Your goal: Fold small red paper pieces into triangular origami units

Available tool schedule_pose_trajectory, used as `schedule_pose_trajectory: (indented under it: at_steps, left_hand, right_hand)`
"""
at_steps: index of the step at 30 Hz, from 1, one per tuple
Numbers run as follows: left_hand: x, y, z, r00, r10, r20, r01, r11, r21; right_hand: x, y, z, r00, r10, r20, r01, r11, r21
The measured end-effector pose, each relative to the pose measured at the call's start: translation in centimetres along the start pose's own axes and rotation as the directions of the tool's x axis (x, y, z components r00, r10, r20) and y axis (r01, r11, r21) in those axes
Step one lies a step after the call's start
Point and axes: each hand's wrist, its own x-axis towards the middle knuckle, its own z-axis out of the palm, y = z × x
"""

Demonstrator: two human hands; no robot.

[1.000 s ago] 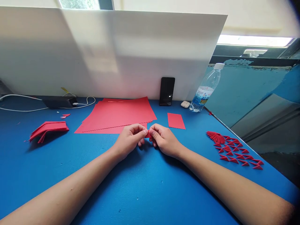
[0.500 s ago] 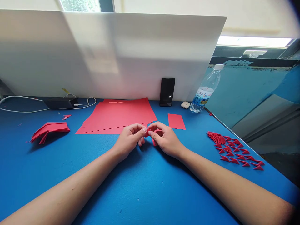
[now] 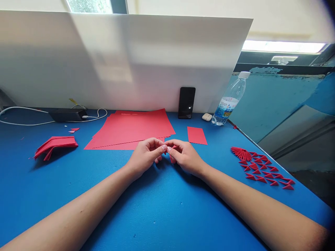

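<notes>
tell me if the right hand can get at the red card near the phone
Probably yes: nothing shows between the right hand and the flat red card, though that hand is holding red paper.

bottle label | printed characters | too small to read

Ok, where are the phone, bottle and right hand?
Phone [image 3: 186, 103], head view: middle of its dark screen.
Bottle [image 3: 227, 103], head view: on its label.
Right hand [image 3: 187, 157], head view: back of the hand.
</notes>
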Motion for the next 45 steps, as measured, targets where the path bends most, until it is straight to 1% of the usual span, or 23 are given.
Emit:
schedule_pose_trajectory:
  at_steps: [6,11,14,22,26,31,36,42,45]
  left_hand:
    - [-0.03,0.21,0.04,1.000,-0.008,0.011,0.008,1.000,-0.015]
    - [-0.03,0.22,0.13,1.000,-0.019,0.010,0.019,0.999,-0.035]
    - [-0.01,0.11,0.15,1.000,-0.013,0.004,0.013,1.000,-0.018]
    - [-0.07,0.14,0.17,0.999,0.023,0.033,-0.025,0.997,0.068]
    - [-0.07,0.19,0.21,0.999,0.030,0.030,-0.031,0.998,0.059]
    - [-0.04,0.05,0.25,0.999,0.038,-0.006,-0.037,0.998,0.049]
    - [0.06,-0.08,0.15,0.999,0.042,-0.034,-0.040,0.998,0.046]
    - [0.15,0.03,0.28,0.998,0.017,-0.060,-0.015,0.999,0.028]
    - [0.19,-0.08,0.20,0.998,0.020,-0.051,-0.018,0.999,0.044]
  right_hand:
    - [0.04,-0.02,0.07,1.000,-0.029,0.008,0.030,0.999,-0.020]
    - [0.01,0.03,0.15,1.000,-0.029,0.001,0.029,0.998,-0.063]
    - [-0.03,0.07,0.18,1.000,-0.030,-0.007,0.029,0.996,-0.087]
    - [0.05,0.16,0.17,0.999,-0.034,0.000,0.033,0.989,-0.142]
    - [0.06,0.09,0.17,0.999,-0.041,-0.008,0.040,0.989,-0.139]
    - [0.05,0.02,0.09,0.998,-0.052,-0.017,0.050,0.991,-0.121]
    - [0.08,-0.07,0.02,1.000,-0.015,0.003,0.016,0.992,-0.126]
    - [0.13,0.11,0.09,1.000,0.018,-0.017,-0.019,0.997,-0.069]
    - [0.16,0.14,0.05,0.999,0.030,-0.014,-0.031,0.999,-0.015]
